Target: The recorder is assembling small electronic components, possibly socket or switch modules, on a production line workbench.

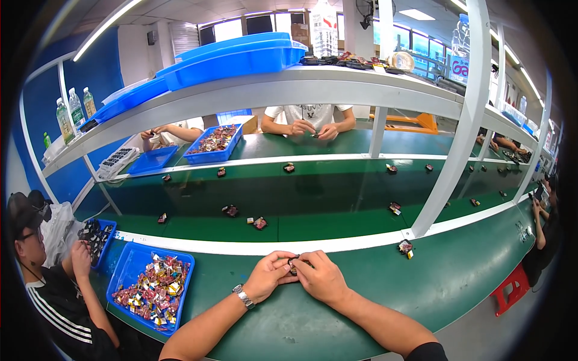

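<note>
Above the green worktop, my left hand (268, 277) and my right hand (322, 278) meet, both closed on one small black part (293, 265). Fingers cover most of it, so its exact kind does not show. A metal watch (244, 296) is on my left wrist. Ahead and to the right, a small black and dark red assembly (406, 248) with white and yellow tabs lies by the white rail. To my left stands a blue bin (188, 283) heaped with small red circuit pieces (159, 289) bearing white and yellow tabs.
Beyond the white rail (241, 246), a green conveyor belt (337, 204) carries several small assemblies. A white post (448, 132) rises at right under an overhead shelf with blue trays (235, 57). People sit at left, across and far right. A red stool (512, 290) stands at right.
</note>
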